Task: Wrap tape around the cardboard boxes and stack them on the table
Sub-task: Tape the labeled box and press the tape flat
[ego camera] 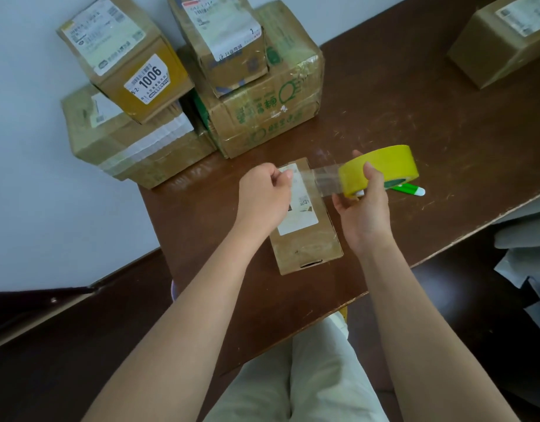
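Mid-task — four taped boxes [232,95] sitting stacked upper left on the bench [430,126], small box [305,226] at centre getting taped: left hand [267,193] pinching the tape end, right hand [364,208] gripping the yellow roll [378,170] — far-right box [500,41] looking pending.

Green and white pen-like tool [410,188] lies flat on the brown surface [414,117], its white tip toward the right edge; what kind of tool it is cannot be told. Pale wall [34,178] at left, meeting a dark floor [80,345] along a baseboard. Pile of grey and white sheets [524,254] at far right below the surface edge; light trousers [308,376] at the bottom of view.
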